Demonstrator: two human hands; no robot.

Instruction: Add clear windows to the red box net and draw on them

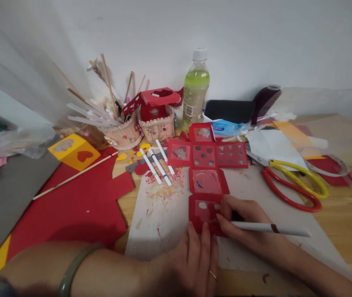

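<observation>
A red cut-out paper box (191,181), unfolded flat in a cross shape, lies before me with clear film over its cut shapes. My right hand (244,218) grips a white marker (253,227) with a dark band, its tip at the box's nearest panel. My left hand (191,260) rests with its fingers stretched out, fingertips touching the near edge of that panel. Several white markers (159,167) lie left of the box on a sheet of pale paper (151,222) strewn with red and tan scraps.
Scissors (293,181) with red and yellow handles lie at right. Red card (79,206), a stick (73,175) and a yellow box (74,152) are at left. Behind stand decorated pots (155,128), a green drink bottle (196,90) and a phone (230,111).
</observation>
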